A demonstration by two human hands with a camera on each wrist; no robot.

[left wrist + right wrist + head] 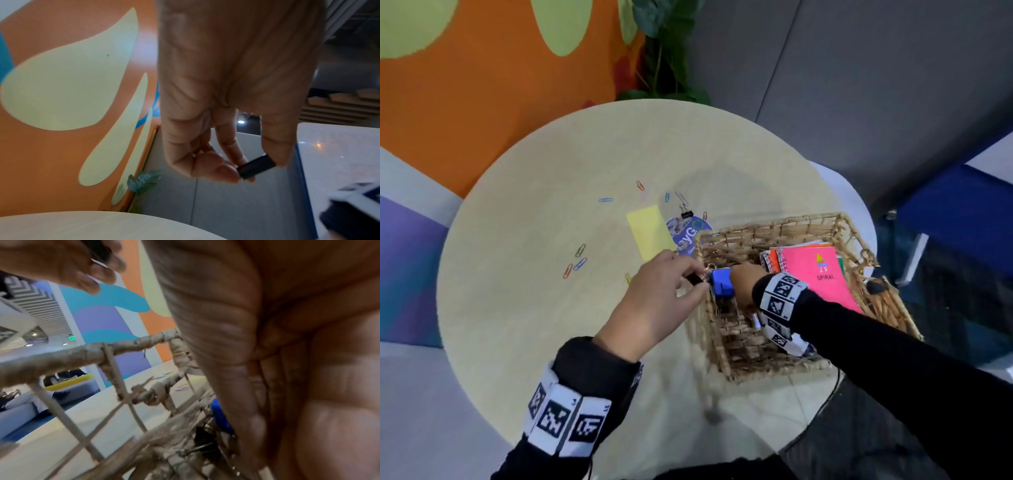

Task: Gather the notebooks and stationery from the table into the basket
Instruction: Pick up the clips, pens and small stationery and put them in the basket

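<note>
A wicker basket (774, 224) stands at the table's right edge, with a pink spiral notebook (820, 279) and other notebooks lying in it. My left hand (698, 282) hovers at the basket's near-left rim and pinches a small black binder clip (695, 279). In the left wrist view that black binder clip (256, 166) sits between thumb and fingertips of the left hand (255, 169). My right hand (736, 282) reaches into the basket, fingers curled round a shiny blue binder clip (722, 287). In the right wrist view the right hand (287, 369) fills the frame above the blue clip (221, 415).
On the round table (534, 325) lie a yellow sticky note (649, 231), a purple card (688, 233), another black binder clip (686, 214) and several coloured paper clips (578, 262). A plant (667, 51) stands behind the table. A black clip (203, 438) lies on the basket floor.
</note>
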